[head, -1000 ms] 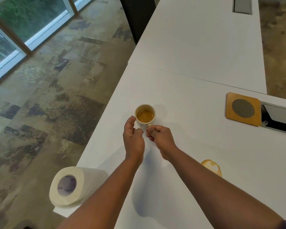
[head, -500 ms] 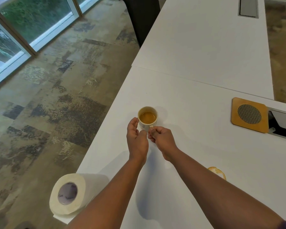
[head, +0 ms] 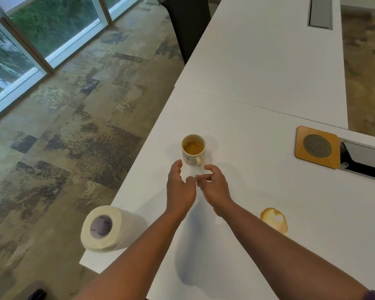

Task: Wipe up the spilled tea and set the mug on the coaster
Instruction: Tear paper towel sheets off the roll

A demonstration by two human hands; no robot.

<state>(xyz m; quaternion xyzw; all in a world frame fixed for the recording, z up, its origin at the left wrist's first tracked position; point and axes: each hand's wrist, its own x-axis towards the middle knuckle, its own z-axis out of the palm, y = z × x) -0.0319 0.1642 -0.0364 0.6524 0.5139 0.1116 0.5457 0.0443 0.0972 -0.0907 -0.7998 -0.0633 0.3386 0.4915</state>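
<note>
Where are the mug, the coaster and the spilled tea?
mug (head: 192, 156): head view, outer wall.
coaster (head: 317, 146): head view, mesh centre.
spilled tea (head: 268, 220): head view, amber left part of the puddle.

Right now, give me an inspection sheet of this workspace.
Surface: white table, a seam across it.
Job's things: mug upright with tea inside, off the coaster; spilled tea unwiped; paper towel roll on its side at the near corner.
Clutter: nothing seen.
Grippers: left hand and right hand open and empty, just short of the mug.
Cables: none seen; open cable hatch beside the coaster.
Surroundings: patterned floor, windows, dark chair.
</note>
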